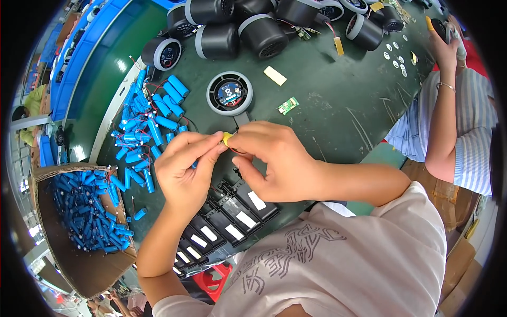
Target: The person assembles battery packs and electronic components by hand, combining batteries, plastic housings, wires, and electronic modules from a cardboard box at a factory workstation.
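My left hand (185, 166) and my right hand (277, 158) meet over the middle of the green bench, fingertips nearly touching. Between them is a small yellow piece (227, 139), perhaps tape, gripped by my right thumb and forefinger. My left fingers are pinched at its left side; what they hold is mostly hidden. A thin red wire (238, 152) runs under my right fingers. Just beyond the hands lies a round grey-rimmed unit (229, 93) with a blue circuit board inside. Black rectangular housings (227, 206) with white labels line up along the near edge below my hands.
Blue cylindrical cells (153, 127) with wires are heaped on the left, beside a cardboard box (79, 274) holding more. Black cylindrical housings (216, 42) crowd the far side. A green circuit board (288, 105) and a pale yellow strip (274, 75) lie nearby. A co-worker (449, 116) works at right.
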